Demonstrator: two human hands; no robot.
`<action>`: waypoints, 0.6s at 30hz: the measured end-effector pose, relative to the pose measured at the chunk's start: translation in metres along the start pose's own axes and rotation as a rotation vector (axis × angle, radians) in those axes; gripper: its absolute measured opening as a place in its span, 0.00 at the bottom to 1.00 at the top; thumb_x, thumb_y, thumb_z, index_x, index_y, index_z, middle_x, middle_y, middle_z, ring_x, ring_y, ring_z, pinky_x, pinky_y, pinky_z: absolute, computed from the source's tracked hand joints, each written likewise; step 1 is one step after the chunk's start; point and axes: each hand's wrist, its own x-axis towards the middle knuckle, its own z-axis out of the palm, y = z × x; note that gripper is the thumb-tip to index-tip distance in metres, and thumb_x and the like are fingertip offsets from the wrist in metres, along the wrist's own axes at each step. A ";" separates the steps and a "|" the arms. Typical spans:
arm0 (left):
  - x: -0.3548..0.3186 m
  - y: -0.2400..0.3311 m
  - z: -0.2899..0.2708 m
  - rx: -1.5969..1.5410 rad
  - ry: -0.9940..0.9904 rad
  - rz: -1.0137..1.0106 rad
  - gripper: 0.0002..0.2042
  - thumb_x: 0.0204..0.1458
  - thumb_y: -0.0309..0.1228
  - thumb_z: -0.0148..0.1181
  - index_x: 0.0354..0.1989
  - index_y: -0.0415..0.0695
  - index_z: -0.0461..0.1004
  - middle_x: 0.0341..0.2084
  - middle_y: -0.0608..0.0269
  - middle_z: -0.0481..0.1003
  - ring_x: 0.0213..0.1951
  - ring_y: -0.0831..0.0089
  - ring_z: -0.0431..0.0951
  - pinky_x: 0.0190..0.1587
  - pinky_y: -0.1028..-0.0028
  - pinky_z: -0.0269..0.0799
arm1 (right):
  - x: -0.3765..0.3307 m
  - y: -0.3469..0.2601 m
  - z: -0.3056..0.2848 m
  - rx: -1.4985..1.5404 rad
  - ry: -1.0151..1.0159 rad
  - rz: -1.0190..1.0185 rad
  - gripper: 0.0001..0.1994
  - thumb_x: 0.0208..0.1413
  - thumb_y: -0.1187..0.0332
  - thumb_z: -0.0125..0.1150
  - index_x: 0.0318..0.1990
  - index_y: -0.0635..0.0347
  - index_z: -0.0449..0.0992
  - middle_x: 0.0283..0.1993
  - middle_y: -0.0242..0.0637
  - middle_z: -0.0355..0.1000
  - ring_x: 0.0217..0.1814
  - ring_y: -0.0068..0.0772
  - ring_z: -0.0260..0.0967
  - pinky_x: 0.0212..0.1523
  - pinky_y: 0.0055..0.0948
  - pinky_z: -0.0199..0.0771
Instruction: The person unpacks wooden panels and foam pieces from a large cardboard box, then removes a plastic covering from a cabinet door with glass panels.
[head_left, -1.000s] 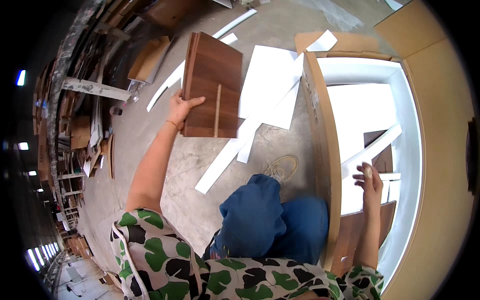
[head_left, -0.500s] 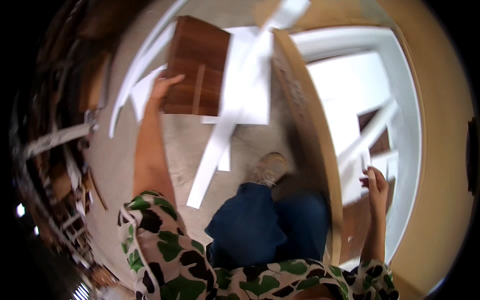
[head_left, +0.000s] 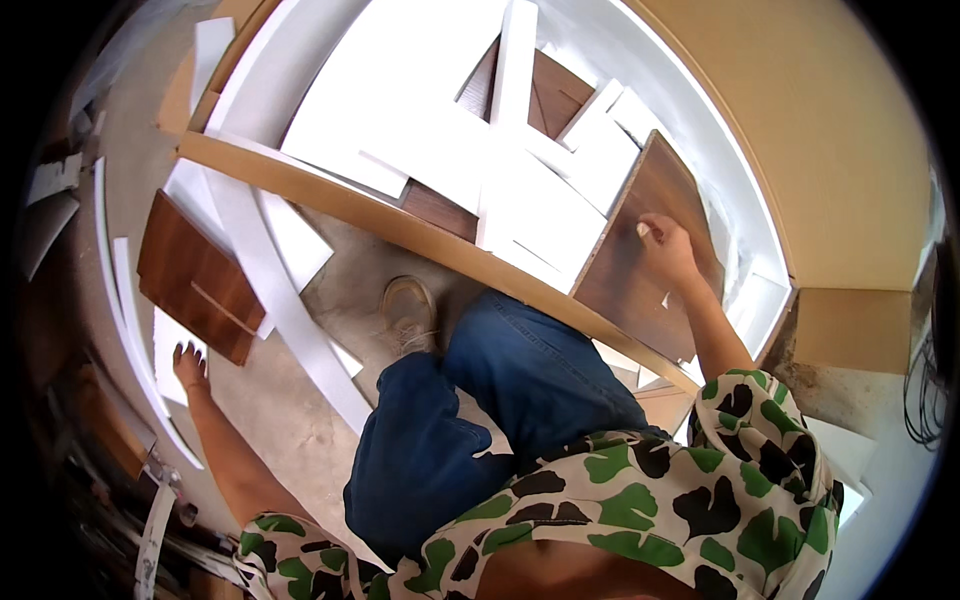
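My left hand (head_left: 190, 368) is open, fingers spread, over a white piece (head_left: 172, 335) on the floor. Just beyond it lies a dark brown wood-grain board (head_left: 200, 275), its lower edge close to the fingertips but apart from them. My right hand (head_left: 668, 250) is curled closed above another brown wood-grain board (head_left: 635, 265), with nothing visible in it. That board rests at the near right end of a large cardboard box (head_left: 400, 230), over white boards (head_left: 540, 205). Whether the right knuckles touch the board, I cannot tell.
White foam (head_left: 735, 130) lines the box, whose flap (head_left: 800, 110) stands out on the right. A long white strip (head_left: 270, 270) lies across the floor beside my shoe (head_left: 408, 308). Curved white strips (head_left: 125, 300) and cluttered scraps (head_left: 60, 190) are at far left.
My view has swung right toward the box. My left hand has let go of the brown board, which now lies on the floor pieces. The right hand has moved over the box's brown board.
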 end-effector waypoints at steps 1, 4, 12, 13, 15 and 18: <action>-0.011 0.003 0.000 0.016 -0.055 0.091 0.25 0.48 0.32 0.57 0.56 0.43 0.60 0.40 0.63 0.72 0.40 0.72 0.71 0.39 0.72 0.65 | 0.004 -0.001 0.005 0.074 0.049 0.011 0.13 0.51 0.66 0.57 0.41 0.66 0.73 0.35 0.47 0.72 0.34 0.38 0.70 0.37 0.30 0.69; -0.119 0.055 0.072 0.131 -0.202 0.484 0.15 0.50 0.30 0.57 0.47 0.40 0.71 0.42 0.61 0.72 0.44 0.74 0.70 0.46 0.78 0.65 | 0.034 -0.027 0.013 -0.007 0.059 -0.129 0.19 0.50 0.60 0.59 0.44 0.64 0.72 0.42 0.46 0.70 0.40 0.37 0.69 0.39 0.30 0.69; -0.424 0.166 0.126 -0.002 -0.697 0.714 0.12 0.50 0.23 0.56 0.44 0.36 0.72 0.42 0.60 0.73 0.45 0.74 0.71 0.49 0.76 0.65 | 0.111 -0.155 0.075 -0.164 -0.193 -0.066 0.47 0.37 0.36 0.56 0.50 0.78 0.61 0.41 0.57 0.70 0.44 0.49 0.70 0.44 0.37 0.71; -0.456 0.179 0.126 -0.032 -0.784 0.732 0.12 0.50 0.21 0.56 0.44 0.36 0.72 0.42 0.58 0.73 0.46 0.71 0.71 0.51 0.74 0.63 | 0.114 -0.149 0.080 -0.227 -0.193 -0.070 0.44 0.37 0.40 0.59 0.49 0.77 0.61 0.41 0.57 0.70 0.44 0.49 0.70 0.45 0.37 0.71; -0.503 0.194 0.112 -0.046 -0.910 0.832 0.14 0.47 0.19 0.57 0.44 0.36 0.72 0.43 0.55 0.73 0.48 0.69 0.71 0.52 0.73 0.62 | 0.124 -0.139 0.079 -0.069 -0.188 -0.004 0.35 0.37 0.53 0.60 0.48 0.74 0.63 0.41 0.56 0.70 0.45 0.50 0.70 0.46 0.36 0.70; -0.569 0.210 0.094 0.049 -1.067 0.890 0.15 0.43 0.14 0.53 0.42 0.34 0.72 0.44 0.50 0.71 0.48 0.63 0.70 0.53 0.69 0.61 | 0.124 -0.120 0.054 -0.100 -0.155 -0.111 0.26 0.36 0.62 0.58 0.45 0.68 0.66 0.41 0.55 0.71 0.44 0.50 0.70 0.44 0.37 0.70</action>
